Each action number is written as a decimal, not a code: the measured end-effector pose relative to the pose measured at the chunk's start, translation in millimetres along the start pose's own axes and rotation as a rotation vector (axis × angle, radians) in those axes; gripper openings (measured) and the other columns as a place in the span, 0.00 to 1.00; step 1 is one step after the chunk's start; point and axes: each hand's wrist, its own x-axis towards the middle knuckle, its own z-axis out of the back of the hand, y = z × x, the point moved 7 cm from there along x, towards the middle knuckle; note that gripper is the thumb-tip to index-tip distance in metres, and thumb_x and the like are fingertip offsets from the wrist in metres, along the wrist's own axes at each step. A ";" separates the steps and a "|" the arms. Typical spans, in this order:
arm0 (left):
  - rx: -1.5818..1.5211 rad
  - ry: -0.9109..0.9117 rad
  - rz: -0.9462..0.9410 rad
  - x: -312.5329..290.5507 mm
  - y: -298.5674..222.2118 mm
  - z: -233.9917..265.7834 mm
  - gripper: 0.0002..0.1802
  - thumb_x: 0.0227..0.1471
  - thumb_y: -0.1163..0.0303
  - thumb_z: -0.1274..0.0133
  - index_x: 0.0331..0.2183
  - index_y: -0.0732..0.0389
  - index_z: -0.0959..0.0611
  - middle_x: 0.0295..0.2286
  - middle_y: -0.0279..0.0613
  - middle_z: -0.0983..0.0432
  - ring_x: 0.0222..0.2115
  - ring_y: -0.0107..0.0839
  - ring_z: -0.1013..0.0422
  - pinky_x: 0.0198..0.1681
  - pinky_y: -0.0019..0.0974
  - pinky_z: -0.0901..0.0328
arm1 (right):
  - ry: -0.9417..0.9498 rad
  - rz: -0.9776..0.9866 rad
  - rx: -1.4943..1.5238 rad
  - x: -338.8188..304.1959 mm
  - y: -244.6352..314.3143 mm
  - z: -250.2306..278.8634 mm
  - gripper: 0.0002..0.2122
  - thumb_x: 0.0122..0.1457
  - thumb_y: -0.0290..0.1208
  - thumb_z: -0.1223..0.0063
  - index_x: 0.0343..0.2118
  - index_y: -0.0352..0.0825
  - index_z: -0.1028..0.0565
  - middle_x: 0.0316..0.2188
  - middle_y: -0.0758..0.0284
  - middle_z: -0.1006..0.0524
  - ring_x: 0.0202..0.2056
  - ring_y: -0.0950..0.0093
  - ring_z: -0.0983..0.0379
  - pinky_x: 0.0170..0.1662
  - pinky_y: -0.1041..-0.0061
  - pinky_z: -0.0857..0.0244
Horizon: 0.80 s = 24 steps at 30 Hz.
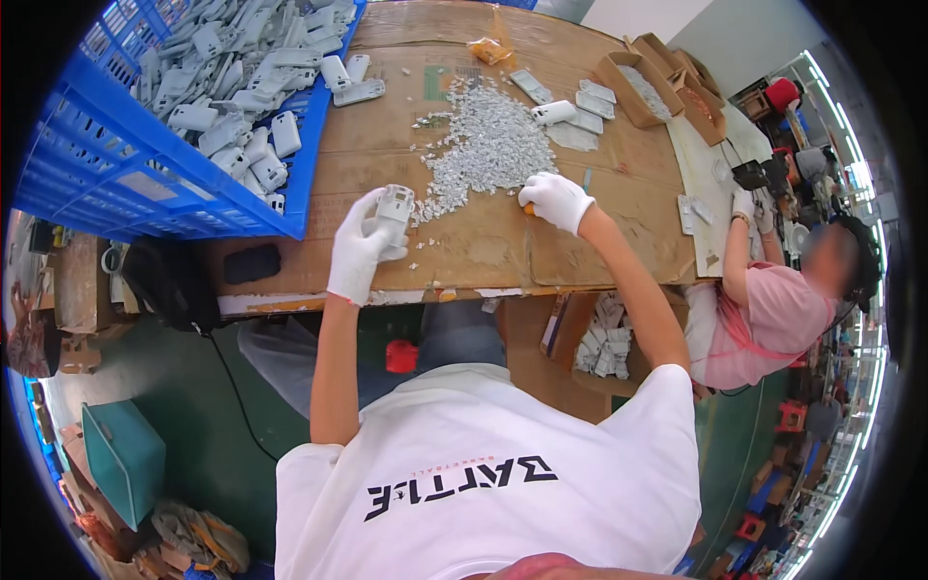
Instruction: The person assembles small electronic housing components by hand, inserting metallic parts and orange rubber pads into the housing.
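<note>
My left hand (354, 253), in a white glove, grips a light grey plastic housing (395, 205) upright above the near edge of the cardboard-covered table (474, 253). A window-like opening shows near the housing's top, while my fingers cover its lower part. My right hand (559, 200), also gloved, is closed at the near right edge of a heap of small silvery-clear pieces (493, 140). A small orange end (528, 208) sticks out of its fingers; the rest of that object is hidden. A few loose pieces lie scattered beside the housing.
A blue crate (145, 155) heaped with similar housings stands at the left. More housings (580, 108) lie beyond the heap, near an open carton (635, 92) of small parts. A dark pouch (252, 264) sits near the left edge. At the right, a co-worker (788, 300) in pink works.
</note>
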 end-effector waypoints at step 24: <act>0.257 0.129 -0.124 -21.1 46.6 -84.4 0.33 0.49 0.84 0.51 0.58 0.57 0.31 0.42 0.43 0.24 0.36 0.30 0.23 0.39 0.35 0.25 | 0.034 -0.324 0.163 5.3 -0.3 1.5 0.06 0.49 0.27 0.43 0.31 0.39 0.17 0.32 0.60 0.19 0.38 0.60 0.22 0.43 0.64 0.28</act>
